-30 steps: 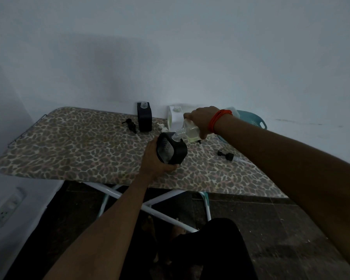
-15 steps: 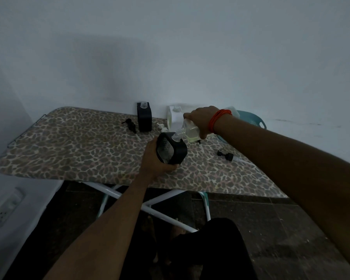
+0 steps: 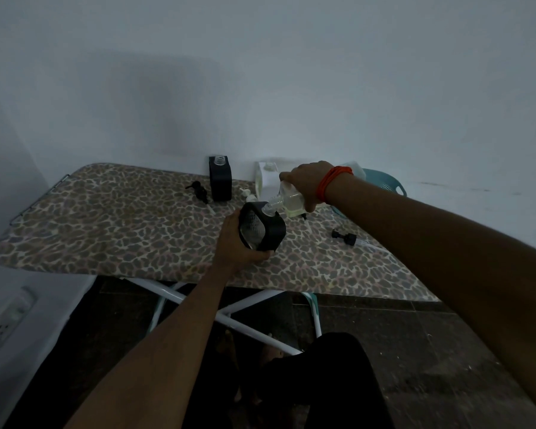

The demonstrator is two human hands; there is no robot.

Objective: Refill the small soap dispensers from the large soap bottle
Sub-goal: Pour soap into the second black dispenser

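While left hand (image 3: 234,243) grips dispenser (image 3: 262,226), bottle (image 3: 290,198) (apparently) tips.

Views: one. Head-worn wide-angle camera, looking forward and down from above the person's own arms. Straight lines bow toward the frame edges. Near field: both forearms enter from the bottom, left hand (image 3: 234,243) and right hand (image 3: 307,181) meeting mid-frame over the leopard-print ironing board (image 3: 106,221). Far field: plain wall (image 3: 291,72). Bottom: dark floor (image 3: 415,351). No second view; no overlap.
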